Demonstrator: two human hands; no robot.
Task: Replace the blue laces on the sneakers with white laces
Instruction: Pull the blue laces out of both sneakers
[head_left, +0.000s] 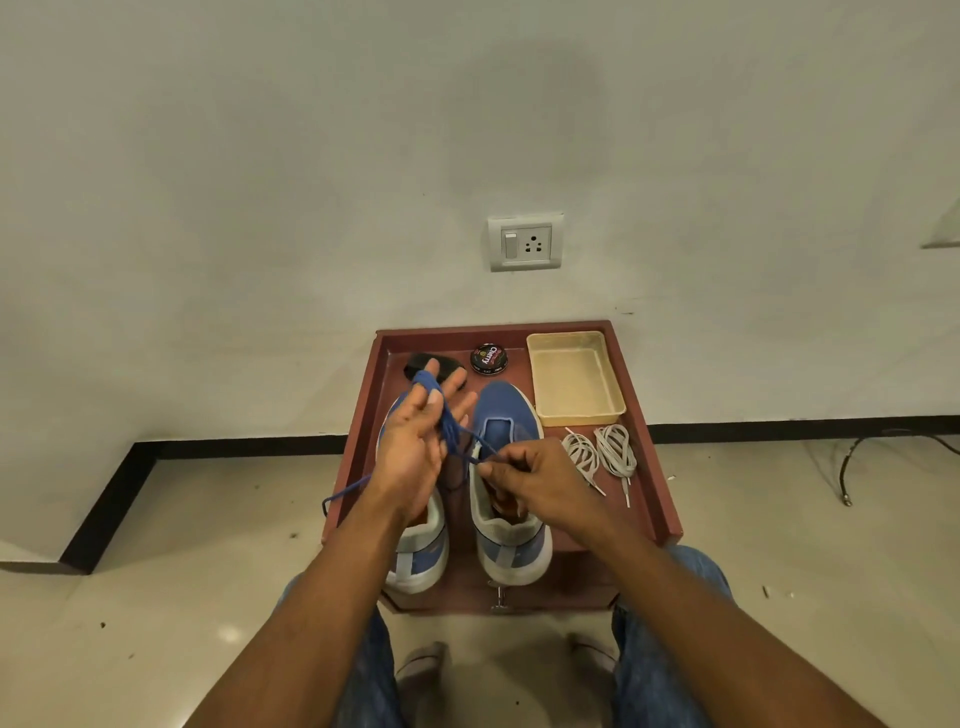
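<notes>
Two blue sneakers stand side by side on a reddish-brown table (657, 483). The right sneaker (511, 467) has bare eyelets; the left sneaker (423, 551) is mostly hidden under my left hand. A blue lace (449, 431) is wound around the fingers of my left hand (415, 441), which is held up with fingers spread, and one end hangs off to the left. My right hand (530, 478) pinches the lace's other stretch above the right sneaker. Two coiled white laces (597, 454) lie to the right of the shoes.
A cream plastic tray (574, 382) sits at the table's back right. A round shoe-polish tin (488, 358) and a black brush (423, 364) lie at the back. A wall socket (524, 243) is behind. My knees are under the table's front edge.
</notes>
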